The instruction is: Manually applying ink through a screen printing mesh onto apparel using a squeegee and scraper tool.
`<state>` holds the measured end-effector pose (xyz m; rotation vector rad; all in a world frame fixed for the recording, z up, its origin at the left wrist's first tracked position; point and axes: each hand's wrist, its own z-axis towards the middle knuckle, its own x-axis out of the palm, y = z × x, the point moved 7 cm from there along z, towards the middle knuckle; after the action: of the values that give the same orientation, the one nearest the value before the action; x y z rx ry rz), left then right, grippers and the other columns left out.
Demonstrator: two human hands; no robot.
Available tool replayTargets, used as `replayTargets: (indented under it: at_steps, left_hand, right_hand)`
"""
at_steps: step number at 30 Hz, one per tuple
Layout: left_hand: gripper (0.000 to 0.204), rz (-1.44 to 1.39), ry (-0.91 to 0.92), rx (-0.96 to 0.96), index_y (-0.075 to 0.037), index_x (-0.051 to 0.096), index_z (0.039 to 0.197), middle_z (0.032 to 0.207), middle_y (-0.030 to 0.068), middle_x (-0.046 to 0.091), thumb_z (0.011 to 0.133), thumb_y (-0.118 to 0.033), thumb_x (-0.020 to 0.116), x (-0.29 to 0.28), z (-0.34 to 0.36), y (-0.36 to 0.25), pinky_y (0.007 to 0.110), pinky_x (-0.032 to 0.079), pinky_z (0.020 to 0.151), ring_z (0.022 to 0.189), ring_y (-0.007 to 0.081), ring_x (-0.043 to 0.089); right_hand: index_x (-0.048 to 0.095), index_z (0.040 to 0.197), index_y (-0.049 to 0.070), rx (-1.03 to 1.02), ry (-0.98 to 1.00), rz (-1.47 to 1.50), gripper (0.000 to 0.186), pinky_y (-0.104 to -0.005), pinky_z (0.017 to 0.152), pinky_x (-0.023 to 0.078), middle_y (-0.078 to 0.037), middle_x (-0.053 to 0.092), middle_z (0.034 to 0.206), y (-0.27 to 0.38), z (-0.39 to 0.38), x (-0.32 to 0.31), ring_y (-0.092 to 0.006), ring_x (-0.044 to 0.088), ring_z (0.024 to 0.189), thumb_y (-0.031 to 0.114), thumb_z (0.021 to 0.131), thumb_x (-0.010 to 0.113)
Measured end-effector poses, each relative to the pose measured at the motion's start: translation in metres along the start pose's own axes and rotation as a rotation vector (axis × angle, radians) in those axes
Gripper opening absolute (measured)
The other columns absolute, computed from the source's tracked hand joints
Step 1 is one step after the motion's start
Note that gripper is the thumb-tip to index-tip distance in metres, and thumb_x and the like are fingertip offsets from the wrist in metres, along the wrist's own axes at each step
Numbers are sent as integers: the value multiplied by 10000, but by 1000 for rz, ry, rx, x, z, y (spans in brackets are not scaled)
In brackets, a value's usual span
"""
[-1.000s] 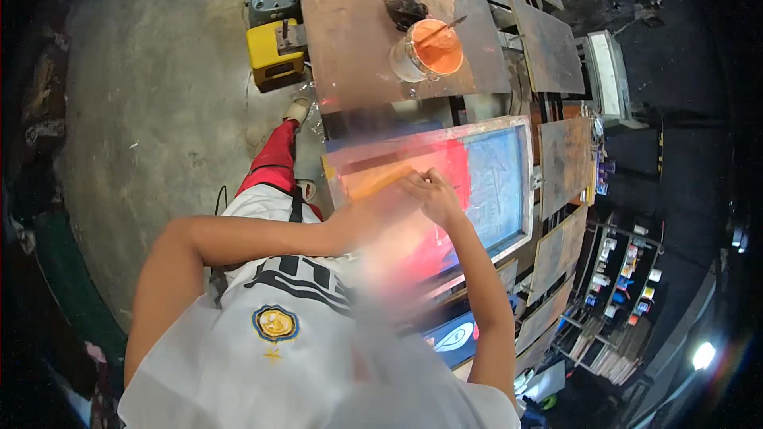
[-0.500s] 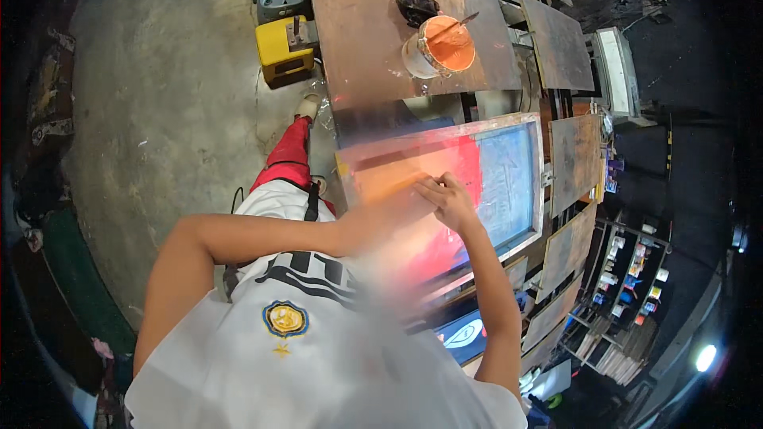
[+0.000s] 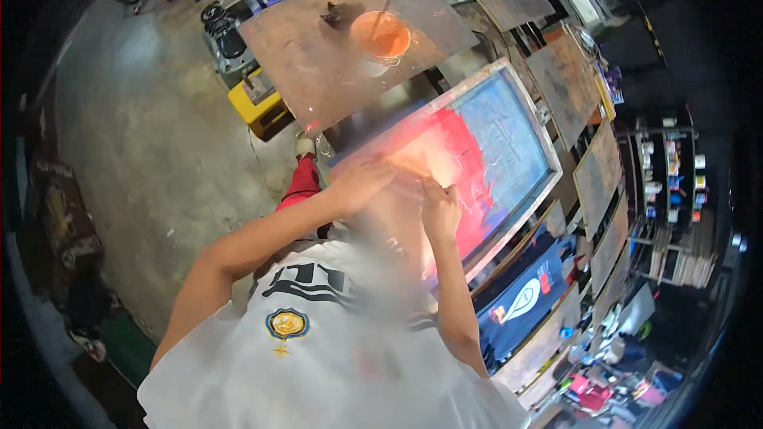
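Observation:
My left hand (image 3: 362, 184) and my right hand (image 3: 440, 206) are closed on an orange squeegee bar (image 3: 405, 164), both over a framed printing screen (image 3: 540, 139). The screen carries red and pinkish-orange ink (image 3: 469, 159) on its left part and shows blue on its right part. A soft blur covers part of the screen below my hands, so the squeegee's lower edge is unclear. On the brown board (image 3: 278, 40) beyond stands a bucket of orange paint (image 3: 381, 32) with a stick in it, beside a dark crumpled item (image 3: 338, 16).
A yellow machine (image 3: 254, 111) stands left of the boards, over concrete floor (image 3: 143, 159). More boards (image 3: 564, 79) run down the right, one holding a navy printed shirt (image 3: 513, 310). A shelf of containers (image 3: 668, 175) stands farther right. My red-clad leg (image 3: 302, 175) is below.
The view has turned, so boards and screen appear tilted and shifted. My left hand now shows more clearly, higher on the screen beside my right hand, both still gripping the bar.

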<state>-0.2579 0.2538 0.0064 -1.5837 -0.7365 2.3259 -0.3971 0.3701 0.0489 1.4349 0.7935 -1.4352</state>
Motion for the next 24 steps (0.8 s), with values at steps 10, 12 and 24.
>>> replayTargets:
  at_steps: [10,12,24]
  left_hand:
    - [506,-236,189,-82,28,564,1312,1300,229,596,811,-13,613,-35,1,-21,458,407,1077,1258,369,535]
    - [520,-165,143,8,22,554,1334,1335,223,578,819,-8,622,-31,-2,-10,439,405,1092,1281,362,521]
    - [502,-334,257,-63,6,538,1354,1334,197,585,869,-73,641,-57,-52,-31,456,386,1111,1259,359,536]
  right_hand:
    - [701,1105,94,43,-12,-35,352,-380,802,505,-32,692,1152,10,-14,-2,-272,550,950,63,760,637]
    - [696,1112,90,57,12,-38,357,-377,806,506,-33,690,1147,14,-21,3,-270,551,958,68,760,641]
    - [654,1148,72,58,89,-48,442,-379,809,507,-47,679,1110,62,-54,-26,-270,557,982,155,717,700]
